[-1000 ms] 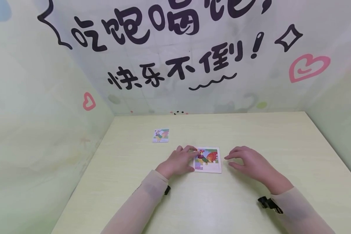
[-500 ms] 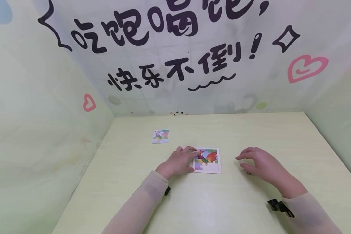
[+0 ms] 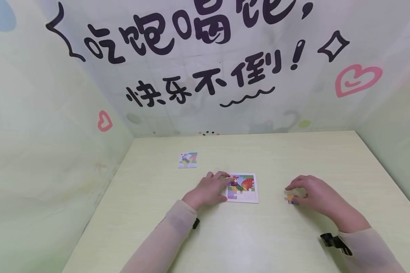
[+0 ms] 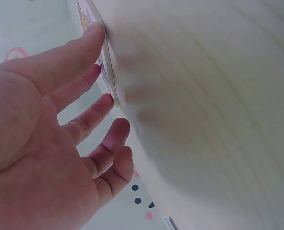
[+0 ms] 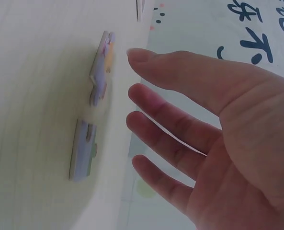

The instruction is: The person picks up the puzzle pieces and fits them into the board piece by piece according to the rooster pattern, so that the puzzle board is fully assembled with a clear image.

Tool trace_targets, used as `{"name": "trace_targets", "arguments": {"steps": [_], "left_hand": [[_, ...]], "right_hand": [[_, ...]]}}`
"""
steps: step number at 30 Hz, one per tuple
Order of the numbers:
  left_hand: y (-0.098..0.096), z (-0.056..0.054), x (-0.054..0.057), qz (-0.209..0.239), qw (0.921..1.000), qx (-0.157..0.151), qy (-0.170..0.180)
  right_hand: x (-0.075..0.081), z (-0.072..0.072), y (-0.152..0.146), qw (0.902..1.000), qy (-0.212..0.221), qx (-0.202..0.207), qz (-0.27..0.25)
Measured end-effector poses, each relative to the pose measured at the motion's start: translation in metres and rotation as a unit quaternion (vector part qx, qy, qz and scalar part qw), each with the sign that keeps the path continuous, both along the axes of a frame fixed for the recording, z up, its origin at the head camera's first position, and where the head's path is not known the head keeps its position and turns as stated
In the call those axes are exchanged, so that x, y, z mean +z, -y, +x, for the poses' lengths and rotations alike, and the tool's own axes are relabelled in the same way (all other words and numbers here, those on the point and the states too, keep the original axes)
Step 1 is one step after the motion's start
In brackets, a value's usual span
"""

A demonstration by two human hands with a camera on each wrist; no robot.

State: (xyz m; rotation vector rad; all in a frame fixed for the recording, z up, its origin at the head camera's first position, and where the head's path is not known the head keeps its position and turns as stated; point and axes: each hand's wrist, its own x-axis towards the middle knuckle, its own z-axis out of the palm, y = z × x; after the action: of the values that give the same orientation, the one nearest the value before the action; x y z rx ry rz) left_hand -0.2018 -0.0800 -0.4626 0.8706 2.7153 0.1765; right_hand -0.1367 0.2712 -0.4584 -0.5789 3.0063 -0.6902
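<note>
A white-rimmed jigsaw tray [image 3: 247,196] lies mid-table, a part-filled chicken picture in its upper area and a bare white patch at lower right. My left hand [image 3: 206,190] rests along the tray's left side; in the left wrist view the thumb and two fingertips touch its edge [image 4: 108,72]. To the right, my right hand [image 3: 316,192] hovers with loosely bent fingers and nothing between them. Under its thumb an orange and purple jigsaw piece [image 3: 288,198] shows partly. The right wrist view has this piece [image 5: 101,62] and another jigsaw piece [image 5: 83,151] lying apart from the fingertips.
A small square card [image 3: 188,160] with the same chicken picture lies at the back left of the pale wooden table [image 3: 242,242]. Printed fabric walls [image 3: 205,113] enclose the table at the back and both sides.
My right hand has moved right, away from the tray, to over the loose jigsaw pieces, which have come into view. The left hand stays on the tray.
</note>
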Motion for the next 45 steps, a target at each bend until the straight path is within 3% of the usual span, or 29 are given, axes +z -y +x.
{"name": "trace_targets", "arguments": {"steps": [10,24,31,45], "left_hand": [[-0.001,0.001,0.002,-0.002,1.0000,-0.003,-0.003],[-0.002,0.000,0.000,-0.003,0.9999,-0.011,-0.007],[0.000,0.000,-0.003,-0.002,0.9999,-0.008,-0.008],[0.001,0.002,0.001,-0.006,0.9999,-0.005,-0.007]], "right_hand": [[-0.003,0.002,-0.010,0.9996,0.019,0.005,0.021],[-0.007,0.006,-0.010,0.9990,0.045,0.002,0.002],[-0.007,0.005,-0.008,0.9993,0.026,0.027,0.008],[-0.007,0.002,-0.002,0.9993,-0.009,0.037,0.003]]}}
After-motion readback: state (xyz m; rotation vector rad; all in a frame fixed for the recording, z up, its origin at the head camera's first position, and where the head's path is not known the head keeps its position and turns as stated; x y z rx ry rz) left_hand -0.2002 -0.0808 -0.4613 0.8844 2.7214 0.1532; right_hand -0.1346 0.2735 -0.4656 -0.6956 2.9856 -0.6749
